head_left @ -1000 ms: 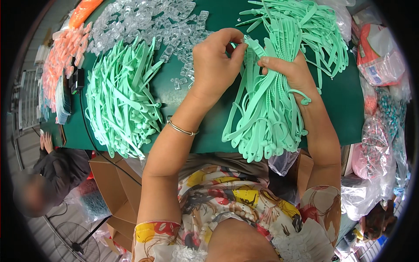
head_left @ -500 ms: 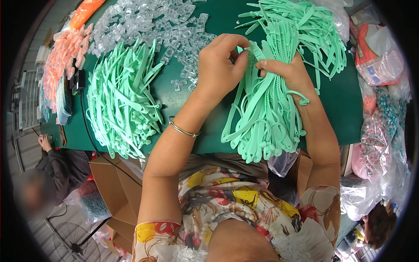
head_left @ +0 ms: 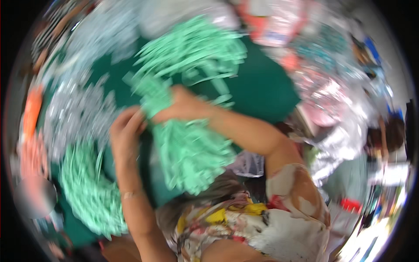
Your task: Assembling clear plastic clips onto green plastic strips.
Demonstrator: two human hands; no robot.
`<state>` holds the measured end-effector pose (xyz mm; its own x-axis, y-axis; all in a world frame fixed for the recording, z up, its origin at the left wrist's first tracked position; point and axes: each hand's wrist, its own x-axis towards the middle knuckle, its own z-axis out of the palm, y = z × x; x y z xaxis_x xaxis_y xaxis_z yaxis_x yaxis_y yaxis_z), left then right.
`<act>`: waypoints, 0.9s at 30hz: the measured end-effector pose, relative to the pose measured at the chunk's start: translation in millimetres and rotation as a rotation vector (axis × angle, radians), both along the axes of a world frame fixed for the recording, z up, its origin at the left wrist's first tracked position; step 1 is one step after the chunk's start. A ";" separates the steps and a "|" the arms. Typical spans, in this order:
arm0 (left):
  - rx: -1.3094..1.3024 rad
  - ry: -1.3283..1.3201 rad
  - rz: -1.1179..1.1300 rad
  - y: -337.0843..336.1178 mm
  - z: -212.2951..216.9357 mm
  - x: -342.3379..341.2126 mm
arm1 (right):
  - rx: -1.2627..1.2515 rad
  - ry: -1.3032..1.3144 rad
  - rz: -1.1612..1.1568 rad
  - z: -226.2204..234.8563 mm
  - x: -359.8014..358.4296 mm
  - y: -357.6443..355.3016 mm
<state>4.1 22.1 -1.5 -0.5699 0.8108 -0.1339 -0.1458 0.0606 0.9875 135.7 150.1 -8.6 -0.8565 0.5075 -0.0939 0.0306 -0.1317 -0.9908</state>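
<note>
The picture is smeared by motion. My right hand (head_left: 185,105) is closed round the upper part of a thick bundle of mint-green plastic straps (head_left: 192,153). The straps' lower ends fan out below that fist, toward my body. Just left of the bundle is my left hand (head_left: 125,131), fingers bent and drawn together near the straps; whatever they pinch is too blurred to make out. A second heap of green straps (head_left: 89,192) lies on the left of the green table (head_left: 266,87). More green straps (head_left: 192,48) are spread beyond my right hand.
Clear plastic pieces (head_left: 74,113) lie in a pile at the left, with orange pieces (head_left: 32,153) past them. Clear bags with pink and teal contents (head_left: 325,100) crowd the right side. A red and white bag (head_left: 275,22) sits at the far edge.
The whole view has swung, so the table's things appear farther left. My left hand has come away from the bundle's top to its left side. My right hand keeps its grip.
</note>
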 end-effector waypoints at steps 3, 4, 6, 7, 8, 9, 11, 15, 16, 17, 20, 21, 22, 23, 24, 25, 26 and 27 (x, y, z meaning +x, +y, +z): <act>0.040 0.097 -0.021 -2.6 -14.5 -6.2 | 0.097 0.139 0.057 -8.6 0.9 2.7; 0.051 0.121 -0.043 -6.9 -18.5 -10.4 | 0.074 0.178 0.067 -10.7 -1.4 -0.6; 0.040 0.139 -0.001 -7.4 -18.0 -6.9 | 0.026 0.156 0.054 -7.7 1.9 -3.8; 0.061 0.145 -0.049 -5.4 -17.7 -5.6 | 0.005 0.180 0.048 -7.6 3.9 -2.2; 0.047 0.191 -0.052 -3.2 -19.2 -4.7 | 0.018 0.177 0.019 -10.3 8.6 -1.0; 0.032 0.242 -0.045 -3.1 -19.7 -6.1 | 0.050 0.175 -0.013 -13.7 6.0 -1.8; 0.028 0.322 -0.017 -4.6 -16.9 -2.4 | 0.084 0.155 -0.033 -19.6 -2.0 -0.1; 0.018 0.472 0.013 -4.9 -16.3 -2.3 | 0.070 0.127 -0.039 -20.6 -9.9 2.0; 0.023 0.477 -0.003 -4.3 -16.7 -3.0 | 0.068 0.123 -0.036 -20.1 -10.5 2.6; 0.003 0.500 -0.047 -3.8 -16.8 -3.3 | 0.044 0.139 -0.040 -20.8 -12.3 2.9; -0.023 0.530 -0.117 -2.9 -17.1 -0.4 | 0.059 0.133 -0.030 -23.2 -14.0 3.9; -0.024 0.558 -0.123 -2.7 -16.9 0.3 | 0.061 0.130 -0.039 -21.5 -12.3 3.9; -0.025 0.585 -0.128 -2.8 -17.1 0.4 | 0.063 0.133 -0.045 -23.2 -13.6 4.6; 0.022 0.619 -0.123 -2.3 -19.3 -2.9 | 0.080 0.122 -0.050 -26.4 -16.5 5.7; 0.024 0.621 -0.126 -3.2 -19.4 -4.7 | 0.095 0.110 -0.052 -26.0 -17.2 5.1; 0.019 0.787 -0.115 -3.9 -19.3 -5.8 | 0.096 0.112 -0.048 -25.9 -17.2 4.6; 0.016 0.952 -0.103 -4.2 -19.3 -6.3 | 0.097 0.114 -0.053 -26.5 -16.2 4.1; 0.015 0.956 -0.096 -6.4 -13.7 -4.0 | 0.105 0.114 -0.039 -23.8 -16.7 2.9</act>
